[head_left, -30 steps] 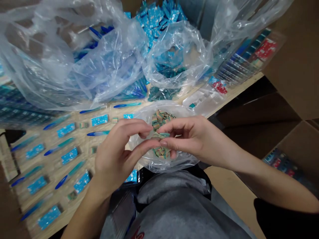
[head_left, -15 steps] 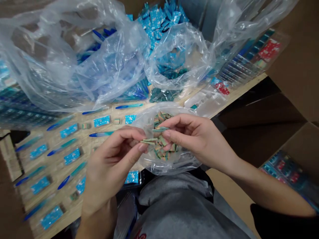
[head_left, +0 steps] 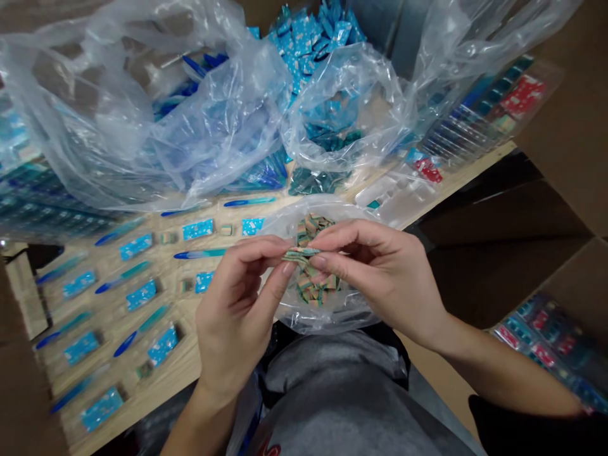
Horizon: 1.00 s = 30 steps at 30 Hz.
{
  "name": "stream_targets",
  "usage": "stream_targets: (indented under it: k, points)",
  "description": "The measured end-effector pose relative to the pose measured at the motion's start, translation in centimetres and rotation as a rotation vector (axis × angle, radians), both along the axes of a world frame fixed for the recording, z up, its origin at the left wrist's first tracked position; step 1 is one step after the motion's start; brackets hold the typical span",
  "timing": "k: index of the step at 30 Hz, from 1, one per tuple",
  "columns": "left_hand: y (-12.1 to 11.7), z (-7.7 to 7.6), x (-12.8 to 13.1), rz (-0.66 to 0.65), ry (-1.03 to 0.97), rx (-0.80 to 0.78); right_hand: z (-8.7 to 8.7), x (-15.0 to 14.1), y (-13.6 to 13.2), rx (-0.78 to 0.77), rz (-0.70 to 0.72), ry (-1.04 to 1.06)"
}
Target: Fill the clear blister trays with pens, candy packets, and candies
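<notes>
My left hand (head_left: 251, 285) pinches a few thin, flat green-and-tan strips (head_left: 295, 256) between thumb and fingertips. Against them, my right hand (head_left: 375, 266) holds a similar thin strip (head_left: 311, 251) in a pinch; the two sets touch or nearly so. Just below both hands lies an open clear plastic bag (head_left: 327, 320) with many small striped green, tan and pinkish pieces (head_left: 316, 291) in it. The exact kind of these pieces is too small to tell.
Rows of clear trays on the wooden table (head_left: 185, 348) hold blue sticks (head_left: 137, 329), blue patterned packets (head_left: 102, 408) and small striped blocks (head_left: 227, 229). Large plastic bags (head_left: 204, 139) stand behind. An empty-looking tray (head_left: 399, 196) and stacked filled packs (head_left: 479, 126) are right.
My left hand has moved right and slightly up, bringing its strips together with the strip in my right hand. The right hand stays nearly in place.
</notes>
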<state>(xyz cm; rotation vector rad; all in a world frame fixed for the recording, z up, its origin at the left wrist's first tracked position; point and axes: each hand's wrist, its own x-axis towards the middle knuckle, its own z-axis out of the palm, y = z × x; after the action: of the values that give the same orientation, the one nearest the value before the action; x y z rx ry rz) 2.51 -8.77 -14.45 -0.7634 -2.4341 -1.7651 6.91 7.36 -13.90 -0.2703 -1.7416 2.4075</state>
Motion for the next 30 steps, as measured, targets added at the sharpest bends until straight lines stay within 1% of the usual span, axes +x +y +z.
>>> stream_targets:
  k: [3,6,9,11,14,17,20,23,25,27,30]
  points:
    - [0.2,-0.2,0.1,-0.010,0.018,-0.030,-0.3,-0.1,-0.1,-0.061,0.002,-0.013]
    - [0.2,-0.4,0.1,-0.020,0.106,-0.099,-0.3,-0.2,0.1,-0.112,0.025,-0.060]
    - [0.2,-0.6,0.1,0.019,0.242,-0.148,-0.1,-0.3,0.4,-0.158,0.080,-0.132]
    - [0.2,-0.8,0.2,0.048,0.290,-0.155,0.1,-0.4,0.6,-0.178,0.102,-0.152]
    - [0.2,-0.8,0.2,0.089,0.237,-0.085,0.3,-0.5,0.8,-0.201,0.090,-0.120]
    - [0.2,-0.5,0.2,0.073,0.094,0.008,0.3,-0.6,0.6,-0.229,0.068,-0.092]
    - [0.3,-0.1,0.2,0.036,-0.033,0.010,0.0,-0.6,0.3,-0.245,0.099,-0.086]
    - [0.5,0.3,0.2,0.038,-0.070,0.007,-0.2,-0.5,0.0,-0.250,0.127,-0.054]
    - [0.7,0.4,0.1,0.039,-0.083,0.045,-0.3,-0.4,-0.1,-0.248,0.112,-0.023]
    - [0.7,0.4,-0.1,0.031,-0.101,0.073,-0.2,-0.4,0.0,-0.206,0.106,-0.010]
    - [0.5,0.2,-0.4,-0.007,-0.094,0.088,-0.1,-0.3,0.4,-0.077,0.132,0.025]
